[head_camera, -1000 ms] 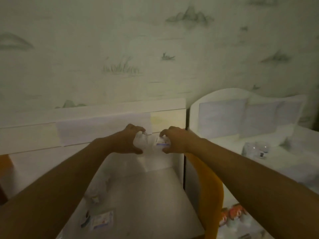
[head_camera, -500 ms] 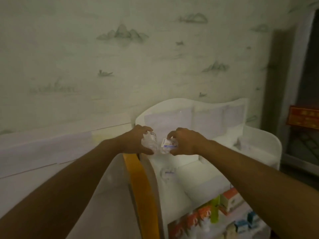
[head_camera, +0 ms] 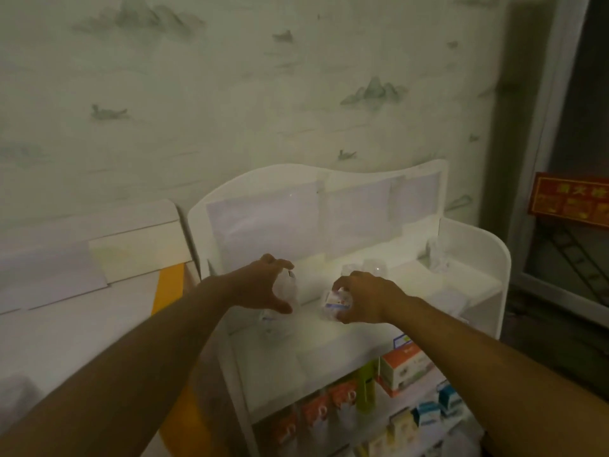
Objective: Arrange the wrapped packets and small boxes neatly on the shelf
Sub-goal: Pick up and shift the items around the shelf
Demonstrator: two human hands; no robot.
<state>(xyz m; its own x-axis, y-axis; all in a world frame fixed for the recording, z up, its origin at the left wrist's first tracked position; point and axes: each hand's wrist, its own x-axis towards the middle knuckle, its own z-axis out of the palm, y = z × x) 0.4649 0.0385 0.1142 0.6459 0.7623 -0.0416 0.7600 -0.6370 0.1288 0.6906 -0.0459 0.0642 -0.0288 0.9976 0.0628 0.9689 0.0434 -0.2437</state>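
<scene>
Both arms reach over the top tier of a white shelf unit (head_camera: 474, 291). My left hand (head_camera: 263, 286) curls its fingers and thumb round a clear wrapped packet (head_camera: 288, 288), just above another clear packet (head_camera: 270, 319) that lies on the tier. My right hand (head_camera: 365, 296) grips a second wrapped packet with a blue and white label (head_camera: 334, 303), low over the shelf surface. More clear packets stand behind my right hand (head_camera: 370, 267) and at the tier's far right end (head_camera: 436, 258).
Lower tiers hold an orange and white box (head_camera: 403, 366), several orange packets (head_camera: 326, 407), a green bottle (head_camera: 369, 390) and blue and white boxes (head_camera: 438, 405). A white cabinet (head_camera: 49, 291) with a yellow panel stands left. The wall is close behind, a dark doorway right.
My view swung right from the left cabinet to the white shelf unit. Both hands carried their packets across, moved apart and came down onto the top tier.
</scene>
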